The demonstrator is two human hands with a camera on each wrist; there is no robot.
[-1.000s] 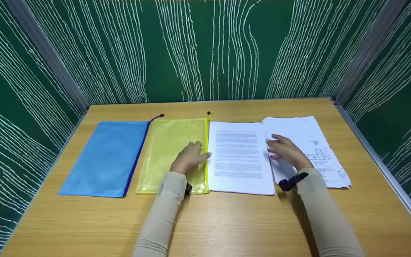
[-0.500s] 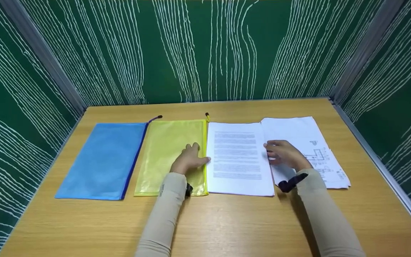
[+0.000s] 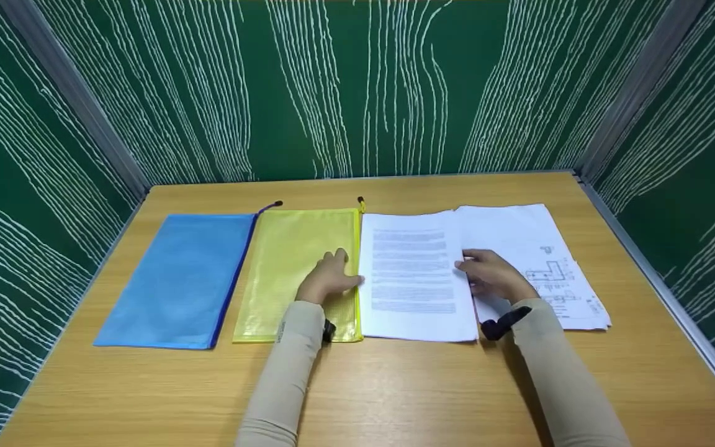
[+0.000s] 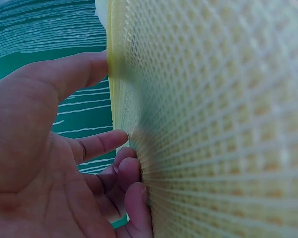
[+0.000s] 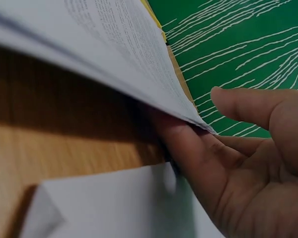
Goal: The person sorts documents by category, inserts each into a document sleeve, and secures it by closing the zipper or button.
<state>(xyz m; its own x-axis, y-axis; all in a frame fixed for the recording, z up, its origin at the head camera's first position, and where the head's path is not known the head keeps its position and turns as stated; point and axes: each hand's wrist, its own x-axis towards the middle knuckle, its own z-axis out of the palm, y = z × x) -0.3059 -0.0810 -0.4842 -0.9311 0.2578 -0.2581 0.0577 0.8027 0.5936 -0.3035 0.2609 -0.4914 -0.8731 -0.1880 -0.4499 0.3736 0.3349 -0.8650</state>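
Observation:
My left hand (image 3: 329,277) rests on the yellow zip folder (image 3: 305,230). In the left wrist view its fingertips (image 4: 131,166) touch the mesh surface, with the thumb at the zip edge beside the printed sheets. The stack of printed text sheets (image 3: 412,273) lies right of that folder, its right edge raised a little. Under this raised edge are fingers of my right hand (image 3: 497,273); its thumb (image 5: 238,104) stands above the paper, apart from it in the right wrist view. Partly behind the right hand lie sheets with line drawings (image 3: 519,226).
A blue zip folder (image 3: 177,279) lies flat at the left, with a dark zip pull (image 3: 278,203) at its top corner. Green walls (image 3: 395,87) with white lines enclose the wooden table (image 3: 395,391) at the back and sides.
My right hand has moved slightly, its fingers now under the text sheets' right edge, which has risen. The left hand stays nearly in place on the yellow folder.

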